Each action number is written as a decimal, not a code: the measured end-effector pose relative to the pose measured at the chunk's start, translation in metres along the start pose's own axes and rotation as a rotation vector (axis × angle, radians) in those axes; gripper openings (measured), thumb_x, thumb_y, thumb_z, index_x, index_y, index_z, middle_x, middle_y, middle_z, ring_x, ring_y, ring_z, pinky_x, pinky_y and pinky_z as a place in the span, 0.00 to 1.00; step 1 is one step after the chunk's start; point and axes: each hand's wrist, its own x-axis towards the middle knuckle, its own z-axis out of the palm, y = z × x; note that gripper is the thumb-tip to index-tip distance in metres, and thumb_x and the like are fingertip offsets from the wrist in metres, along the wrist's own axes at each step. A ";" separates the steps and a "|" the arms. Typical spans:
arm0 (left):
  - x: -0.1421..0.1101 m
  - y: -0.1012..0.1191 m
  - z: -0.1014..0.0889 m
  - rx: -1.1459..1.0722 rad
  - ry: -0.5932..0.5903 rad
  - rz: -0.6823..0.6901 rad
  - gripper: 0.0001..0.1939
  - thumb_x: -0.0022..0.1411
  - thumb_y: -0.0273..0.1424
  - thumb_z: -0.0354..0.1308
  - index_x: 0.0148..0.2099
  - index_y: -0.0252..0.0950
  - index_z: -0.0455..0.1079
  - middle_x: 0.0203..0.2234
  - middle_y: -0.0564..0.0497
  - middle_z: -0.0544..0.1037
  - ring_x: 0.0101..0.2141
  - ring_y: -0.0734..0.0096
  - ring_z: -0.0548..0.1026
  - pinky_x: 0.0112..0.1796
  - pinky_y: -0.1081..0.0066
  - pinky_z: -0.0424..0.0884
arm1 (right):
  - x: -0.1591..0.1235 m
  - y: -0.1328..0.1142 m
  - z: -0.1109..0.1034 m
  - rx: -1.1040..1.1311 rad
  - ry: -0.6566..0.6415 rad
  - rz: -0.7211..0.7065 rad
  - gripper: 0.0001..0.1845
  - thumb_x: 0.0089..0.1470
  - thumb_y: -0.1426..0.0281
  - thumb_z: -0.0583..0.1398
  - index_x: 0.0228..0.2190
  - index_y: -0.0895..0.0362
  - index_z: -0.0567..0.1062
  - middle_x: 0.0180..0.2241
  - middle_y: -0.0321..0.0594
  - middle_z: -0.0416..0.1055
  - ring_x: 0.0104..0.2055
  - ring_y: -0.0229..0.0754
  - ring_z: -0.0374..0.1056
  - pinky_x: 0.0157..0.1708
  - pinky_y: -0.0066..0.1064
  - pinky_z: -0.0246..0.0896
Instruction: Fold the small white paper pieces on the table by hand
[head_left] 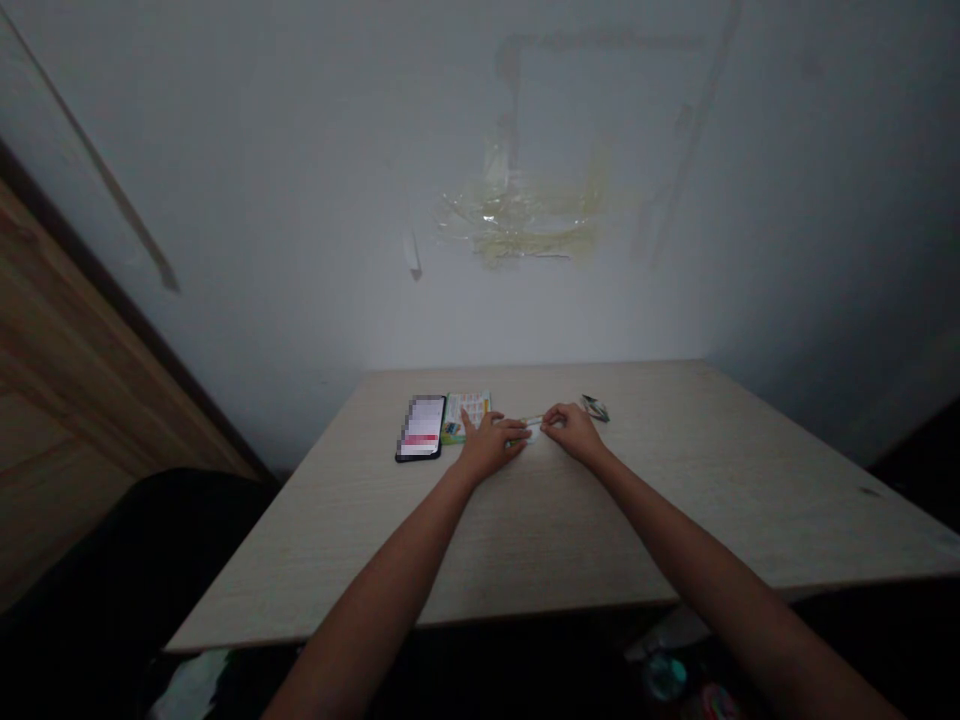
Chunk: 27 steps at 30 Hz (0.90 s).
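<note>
My two hands meet over the pale wooden table. My left hand (493,445) lies palm down, fingers spread, its fingertips at a small white piece (533,424); my right hand (574,431) pinches the other end. Left of them, a phone (421,428) with a lit screen lies beside a colourful printed card (454,416), and a small dark-and-light packet (595,408) lies just beyond my right hand. Glossy tape (525,225) clings to the wall (300,200).

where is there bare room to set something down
Bare tabletop lies left of the phone, right of the small patterned item, and between the forearms. It is crowded from the phone across the leaflet and left hand to the right hand.
</note>
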 end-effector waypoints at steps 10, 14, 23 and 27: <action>0.000 0.001 -0.001 -0.005 -0.001 -0.008 0.13 0.66 0.44 0.54 0.51 0.61 0.73 0.55 0.60 0.75 0.59 0.52 0.62 0.53 0.24 0.21 | -0.007 -0.007 -0.001 0.029 -0.056 -0.040 0.05 0.47 0.69 0.65 0.30 0.56 0.77 0.31 0.40 0.77 0.41 0.45 0.70 0.41 0.33 0.62; 0.000 0.001 -0.002 0.009 -0.009 -0.007 0.14 0.66 0.45 0.54 0.52 0.61 0.73 0.56 0.60 0.75 0.59 0.53 0.62 0.53 0.24 0.21 | -0.008 -0.009 -0.001 0.045 -0.074 -0.057 0.04 0.47 0.69 0.65 0.29 0.56 0.77 0.32 0.40 0.77 0.40 0.44 0.70 0.42 0.32 0.62; 0.000 0.003 -0.004 0.025 -0.022 -0.023 0.14 0.66 0.45 0.54 0.52 0.61 0.73 0.56 0.59 0.75 0.58 0.52 0.62 0.54 0.24 0.22 | -0.010 -0.013 -0.001 0.126 -0.133 -0.054 0.04 0.45 0.70 0.66 0.28 0.56 0.78 0.32 0.39 0.76 0.38 0.42 0.72 0.44 0.33 0.65; 0.000 0.002 -0.002 0.020 -0.009 -0.009 0.14 0.66 0.45 0.54 0.52 0.61 0.73 0.55 0.59 0.75 0.58 0.52 0.62 0.54 0.23 0.23 | -0.010 -0.014 -0.002 0.154 -0.160 -0.054 0.05 0.44 0.69 0.66 0.28 0.56 0.78 0.32 0.39 0.75 0.37 0.41 0.72 0.43 0.32 0.66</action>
